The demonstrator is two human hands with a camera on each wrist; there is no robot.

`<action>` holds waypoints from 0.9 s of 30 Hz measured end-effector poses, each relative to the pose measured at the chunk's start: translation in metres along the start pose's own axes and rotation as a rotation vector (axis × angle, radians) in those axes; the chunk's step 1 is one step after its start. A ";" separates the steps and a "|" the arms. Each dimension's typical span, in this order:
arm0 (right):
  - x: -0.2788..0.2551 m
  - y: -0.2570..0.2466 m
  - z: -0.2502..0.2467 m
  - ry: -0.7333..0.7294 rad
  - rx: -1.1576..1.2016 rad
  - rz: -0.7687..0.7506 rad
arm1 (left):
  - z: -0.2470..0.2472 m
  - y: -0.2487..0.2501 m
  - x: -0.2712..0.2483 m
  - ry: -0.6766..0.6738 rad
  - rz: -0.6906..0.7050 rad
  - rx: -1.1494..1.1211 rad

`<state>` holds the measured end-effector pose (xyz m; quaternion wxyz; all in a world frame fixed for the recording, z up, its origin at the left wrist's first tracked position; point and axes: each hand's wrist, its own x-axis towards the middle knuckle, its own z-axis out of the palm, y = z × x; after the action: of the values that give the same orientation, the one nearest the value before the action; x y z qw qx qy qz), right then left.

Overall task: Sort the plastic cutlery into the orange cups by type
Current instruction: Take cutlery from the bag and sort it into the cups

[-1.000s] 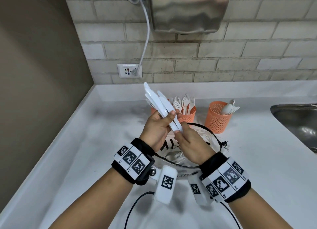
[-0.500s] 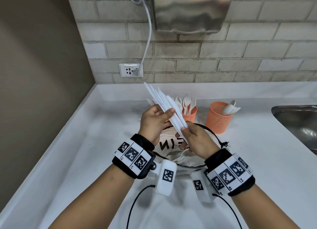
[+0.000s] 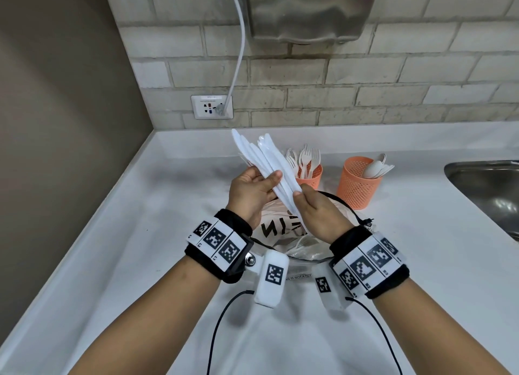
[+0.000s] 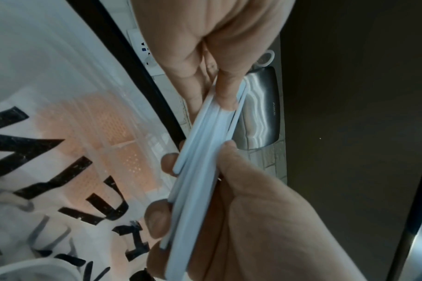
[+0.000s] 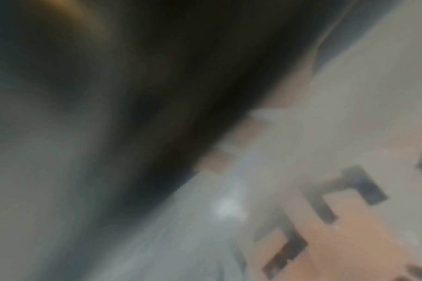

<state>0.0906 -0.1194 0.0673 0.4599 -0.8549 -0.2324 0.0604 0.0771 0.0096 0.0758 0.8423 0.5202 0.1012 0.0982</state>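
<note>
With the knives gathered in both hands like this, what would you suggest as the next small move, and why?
Probably carry the bundle of knives to a third cup. The left hand and right hand both hold it, and the two cups clearly in view are taken: forks fill the left cup and spoons fill the right cup. A third cup behind the hands is not clearly visible from here.

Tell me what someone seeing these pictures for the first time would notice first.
A fanned bundle of white plastic knives held up mid-frame, gripped by the left hand and the right hand above a printed plastic bag. Behind it on the white counter stand two orange cups: the fork cup nearer the knives, and the spoon cup toward the sink.
</note>
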 end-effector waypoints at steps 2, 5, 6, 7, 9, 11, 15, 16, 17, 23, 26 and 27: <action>0.000 0.000 0.000 -0.020 -0.001 -0.008 | -0.002 0.000 0.001 0.011 0.002 -0.007; 0.001 0.002 0.001 -0.062 -0.021 0.011 | -0.004 -0.001 0.002 0.024 -0.020 -0.006; 0.001 0.003 0.001 -0.064 -0.038 0.015 | -0.004 -0.001 0.002 0.022 -0.030 0.004; 0.002 0.004 0.001 -0.060 -0.066 0.021 | -0.003 -0.002 0.001 0.012 -0.037 0.022; 0.003 0.005 0.003 -0.047 -0.137 0.026 | 0.001 -0.003 -0.002 -0.028 -0.057 0.051; 0.004 0.005 0.003 -0.034 -0.167 0.013 | 0.004 -0.003 -0.005 -0.074 -0.084 0.041; 0.002 0.004 0.002 -0.024 -0.168 -0.002 | 0.001 -0.002 -0.006 -0.133 -0.116 0.009; 0.001 0.004 0.002 -0.029 -0.177 -0.002 | -0.001 -0.002 -0.006 -0.146 -0.120 0.003; 0.001 0.004 0.003 -0.035 -0.197 -0.003 | -0.001 -0.002 -0.006 -0.159 -0.125 -0.003; -0.002 -0.004 0.006 -0.101 -0.255 -0.059 | -0.001 0.002 -0.004 -0.091 -0.119 0.112; -0.003 -0.007 0.004 -0.096 -0.217 -0.088 | -0.002 0.007 -0.002 -0.110 -0.110 0.152; -0.003 -0.008 0.004 -0.087 -0.212 -0.094 | -0.003 0.009 -0.002 -0.113 -0.114 0.146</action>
<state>0.0844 -0.1143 0.0711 0.3589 -0.8834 -0.2970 0.0509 0.0742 0.0158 0.0827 0.8106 0.5785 0.0896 0.0131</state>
